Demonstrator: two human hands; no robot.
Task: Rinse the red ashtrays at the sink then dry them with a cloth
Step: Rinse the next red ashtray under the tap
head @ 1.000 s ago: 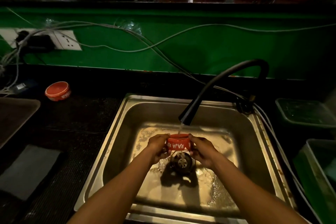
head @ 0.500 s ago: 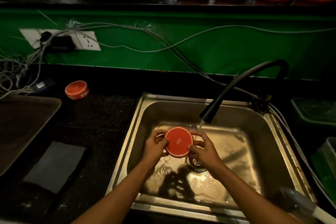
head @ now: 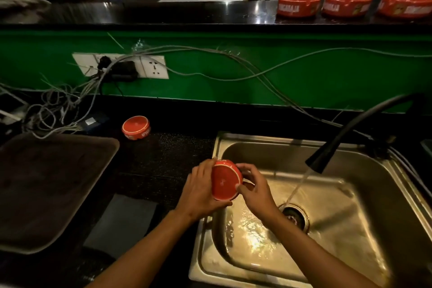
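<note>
Both hands hold one red ashtray [head: 225, 181] over the left rim of the steel sink [head: 385, 236], its round base turned toward me. My left hand [head: 201, 190] grips its left side and my right hand [head: 256, 190] pinches its right edge. Water runs from the black tap [head: 350, 134] into the drain, to the right of the ashtray and apart from it. Another red ashtray [head: 136, 127] lies upside down on the dark counter to the left. Three red ashtrays [head: 298, 4] stand on the upper ledge at the back right. A grey cloth [head: 121, 222] lies flat on the counter left of the sink.
A dark tray [head: 46, 189] fills the counter at the far left. Loose cables [head: 58, 110] hang from wall sockets [head: 154, 66] on the green wall and trail over the counter. A black mesh mat [head: 163, 156] covers the counter between the tray and the sink.
The ashtray was under the running water with its side toward me, then was turned base-up. Both hands have since carried it left, out of the stream, to the sink's left rim.
</note>
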